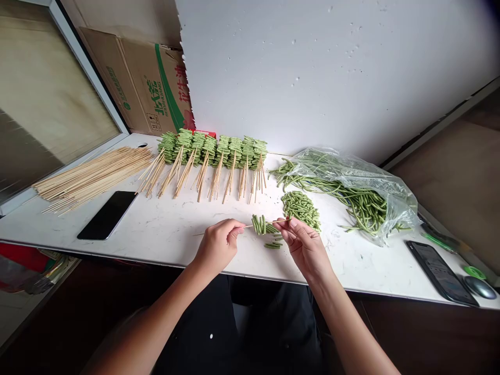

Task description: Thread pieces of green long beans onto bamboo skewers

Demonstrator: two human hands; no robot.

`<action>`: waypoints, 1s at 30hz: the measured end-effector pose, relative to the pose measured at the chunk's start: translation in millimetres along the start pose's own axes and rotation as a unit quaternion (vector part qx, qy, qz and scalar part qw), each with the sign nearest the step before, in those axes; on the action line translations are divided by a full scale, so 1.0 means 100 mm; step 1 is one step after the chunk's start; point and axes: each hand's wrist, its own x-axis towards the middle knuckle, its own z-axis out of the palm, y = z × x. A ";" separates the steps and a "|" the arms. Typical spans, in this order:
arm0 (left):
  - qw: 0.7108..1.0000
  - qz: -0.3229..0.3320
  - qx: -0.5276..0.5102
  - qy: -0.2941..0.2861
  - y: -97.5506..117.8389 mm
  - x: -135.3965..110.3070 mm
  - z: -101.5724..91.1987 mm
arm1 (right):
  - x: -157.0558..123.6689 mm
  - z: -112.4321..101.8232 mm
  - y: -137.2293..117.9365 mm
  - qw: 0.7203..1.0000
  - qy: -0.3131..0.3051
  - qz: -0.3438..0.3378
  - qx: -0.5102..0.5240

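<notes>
The left hand (216, 247) is closed on a thin bamboo skewer (246, 227), pinching it between thumb and fingers, and the skewer runs across in front of the person, rising slightly to the right. Short pieces of green bean (260, 225) sit side by side on its middle stretch. The right hand (304, 250) grasps the far end of the skewer between thumb and forefinger, just beside the last pieces. A few loose bean pieces (272, 245) lie on the white bench (344, 265) just below the skewer, and a heap of cut beans (300, 210) lies just beyond the right hand. Farther right, a clear plastic bag (351, 179) holds long whole green beans, some reaching out of its mouth. Along the back of the bench lies a row of skewers packed with bean pieces (211, 148), their bare ends toward the person. To their left lies a bundle of bare bamboo skewers (91, 177), with a black smartphone (107, 214) near it. A second phone (441, 273) lies at the right end, and a cardboard box (136, 80) stands behind the bench.
</notes>
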 end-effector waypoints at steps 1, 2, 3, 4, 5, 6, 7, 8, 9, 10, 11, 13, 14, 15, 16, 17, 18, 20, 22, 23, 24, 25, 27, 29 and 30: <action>1.000 0.001 0.002 0.001 0.00 0.00 0.00 | 0.00 0.00 0.00 1.000 0.001 0.001 0.000; 1.000 0.003 0.003 0.002 0.00 0.00 -0.01 | 0.00 0.00 0.00 1.000 0.003 0.003 0.000; 1.000 0.007 0.005 0.004 0.00 0.00 -0.01 | 0.01 0.00 0.00 1.000 0.005 0.005 0.000; 1.000 0.012 0.008 0.007 0.00 0.00 -0.01 | 0.01 -0.01 0.00 1.000 0.007 0.008 -0.001; 1.000 0.018 0.011 0.009 0.00 0.00 -0.01 | 0.02 -0.01 0.00 1.000 0.009 0.011 -0.002; 1.000 0.024 0.015 0.012 0.00 -0.01 0.00 | 0.02 -0.01 0.01 1.000 0.010 0.013 -0.003; 0.999 0.030 0.019 0.014 -0.01 -0.01 0.00 | 0.02 -0.02 0.01 1.000 0.010 0.013 -0.004; 0.999 0.035 0.025 0.016 -0.01 -0.01 0.00 | 0.02 -0.02 0.02 1.000 0.010 0.012 -0.006; 0.999 0.039 0.030 0.017 -0.02 -0.02 0.00 | 0.03 -0.02 0.03 1.000 0.009 0.010 -0.009; 0.998 0.043 0.036 0.018 -0.03 -0.02 0.00 | 0.03 -0.03 0.03 1.000 0.008 0.007 -0.012; 0.998 0.046 0.042 0.019 -0.03 -0.02 -0.01 | 0.03 -0.03 0.03 1.000 0.007 0.005 -0.015; 0.997 0.054 0.052 0.019 -0.04 -0.02 -0.01 | 0.03 -0.05 0.04 1.000 0.005 0.001 -0.023; 0.997 0.057 0.056 0.019 -0.05 -0.02 -0.01 | 0.04 -0.05 0.04 1.000 0.004 0.001 -0.027; 0.996 0.061 0.060 0.018 -0.05 -0.02 -0.02 | 0.04 -0.06 0.04 0.999 0.002 0.002 -0.032; 0.996 0.064 0.062 0.018 -0.06 -0.02 -0.02 | 0.04 -0.07 0.04 0.999 0.001 0.004 -0.037; 0.996 0.065 0.063 0.018 -0.06 -0.02 -0.03 | 0.04 -0.08 0.04 0.999 -0.002 0.008 -0.042; 0.996 0.066 0.064 0.019 -0.07 -0.02 -0.03 | 0.04 -0.08 0.04 0.999 -0.004 0.011 -0.046; 0.995 0.069 0.065 0.022 -0.07 -0.02 -0.04 | 0.03 -0.09 0.05 0.998 -0.008 0.013 -0.053; 0.995 0.071 0.067 0.028 -0.08 -0.01 -0.05 | 0.02 -0.08 0.06 0.998 -0.010 0.008 -0.059; 0.995 0.073 0.067 0.029 -0.08 -0.01 -0.05 | 0.01 -0.07 0.06 0.998 -0.012 0.003 -0.062; 0.995 0.074 0.067 0.030 -0.08 -0.01 -0.06 | 0.00 -0.06 0.07 0.998 -0.013 -0.003 -0.065; 0.994 0.076 0.066 0.030 -0.09 0.00 -0.06 | 0.00 -0.06 0.07 0.998 -0.014 -0.009 -0.067; 0.994 0.080 0.064 0.024 -0.09 0.00 -0.06 | 0.00 -0.05 0.07 0.997 -0.012 -0.021 -0.069; 0.994 0.084 0.062 0.016 -0.10 0.00 -0.05 | 0.00 -0.04 0.07 0.997 -0.009 -0.029 -0.074; 0.994 0.086 0.062 0.011 -0.10 0.00 -0.05 | 0.00 -0.05 0.07 0.997 -0.009 -0.033 -0.076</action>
